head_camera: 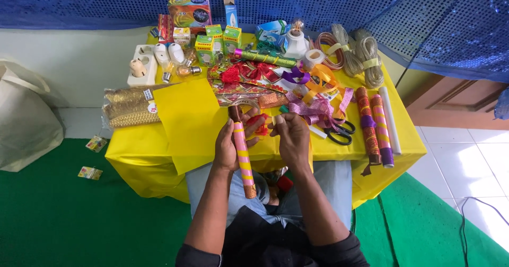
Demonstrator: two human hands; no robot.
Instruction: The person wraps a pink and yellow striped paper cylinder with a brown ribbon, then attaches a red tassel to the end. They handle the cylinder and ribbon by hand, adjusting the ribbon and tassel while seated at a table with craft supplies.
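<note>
I see a low table under a bright yellow cloth (175, 140) filling mid-frame, green floor covering (63, 219) at lower left, and a blue sequinned backdrop (106, 2) above. At centre, my left hand (227, 149) is wrapped around a long pink tube striped with yellow ribbon (243, 158), its long axis running top to bottom. Just right of it, my right hand (292, 140) pinches a small red ribbon scrap (260, 124) beside the tube's upper end.
</note>
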